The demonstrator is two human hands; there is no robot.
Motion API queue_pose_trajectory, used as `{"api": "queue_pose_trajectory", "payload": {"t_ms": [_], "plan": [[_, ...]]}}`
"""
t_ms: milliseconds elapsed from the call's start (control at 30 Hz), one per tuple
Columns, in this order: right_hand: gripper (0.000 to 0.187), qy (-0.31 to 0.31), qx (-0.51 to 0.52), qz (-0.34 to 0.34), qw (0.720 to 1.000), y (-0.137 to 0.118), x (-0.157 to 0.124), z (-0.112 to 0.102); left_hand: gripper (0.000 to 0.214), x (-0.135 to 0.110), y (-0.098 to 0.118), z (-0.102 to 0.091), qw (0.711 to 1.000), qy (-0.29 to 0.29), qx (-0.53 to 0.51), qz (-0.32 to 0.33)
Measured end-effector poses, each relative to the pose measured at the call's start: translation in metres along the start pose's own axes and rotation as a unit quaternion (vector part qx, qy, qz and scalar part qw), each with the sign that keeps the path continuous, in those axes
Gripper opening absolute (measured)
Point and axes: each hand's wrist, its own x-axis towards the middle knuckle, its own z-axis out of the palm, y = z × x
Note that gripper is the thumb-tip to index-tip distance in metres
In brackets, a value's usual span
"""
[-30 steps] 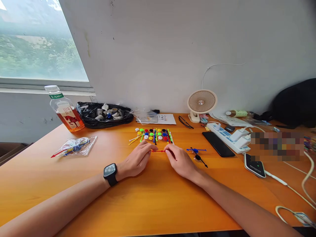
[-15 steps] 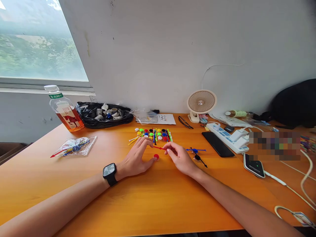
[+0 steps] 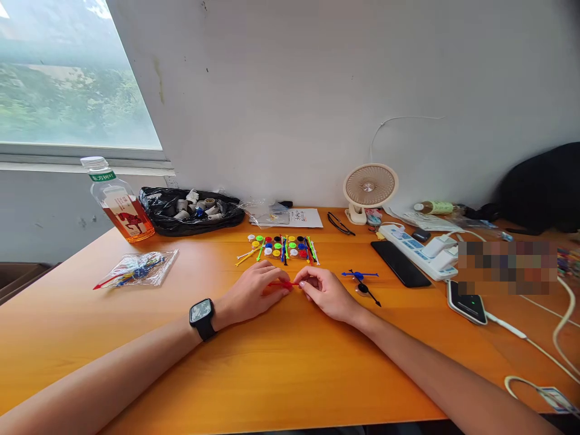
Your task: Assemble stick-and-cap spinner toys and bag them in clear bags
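Observation:
My right hand (image 3: 330, 293) pinches the end of a thin red plastic arrow (image 3: 294, 284) between thumb and fingertips. My left hand (image 3: 254, 291), with a black watch at its wrist, is closed over a small red disc (image 3: 287, 285), mostly hidden by its fingers. The arrow lies over the disc; whether they are joined cannot be seen. Behind the hands lie rows of coloured discs (image 3: 277, 253) and several loose arrows (image 3: 312, 248). To the right of my right hand are a blue arrow spinner (image 3: 359, 276) and a black one (image 3: 363, 289).
At the left lie a clear bag of arrow parts (image 3: 140, 267) and a drink bottle (image 3: 124, 208). A black plastic bag (image 3: 194, 225) sits at the back. Rightward are a small fan (image 3: 369, 186), a black phone (image 3: 399, 264), a power strip (image 3: 414, 251) and a charging device (image 3: 466, 303) with cables.
My right hand has brought the red arrow down and slightly toward me, onto the red disc. My left hand's fingers have lowered and closed over the disc and arrow.

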Motion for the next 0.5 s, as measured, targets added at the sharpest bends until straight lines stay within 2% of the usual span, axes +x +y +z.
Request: {"api": "queue_pose_trajectory", "payload": {"t_ms": [267, 500], "plan": [[0.014, 0.013, -0.038, -0.017, 0.999, -0.0021, -0.0004, -0.0010, 0.013, 0.0002, -0.0001, 0.0005, 1.000, -0.003, -0.015, 0.009], [0.012, -0.010, -0.028, -0.006, 1.000, -0.0014, 0.0013, -0.0068, 0.012, 0.0014, 0.0005, -0.0001, 1.000, -0.017, -0.013, 0.014]]}}
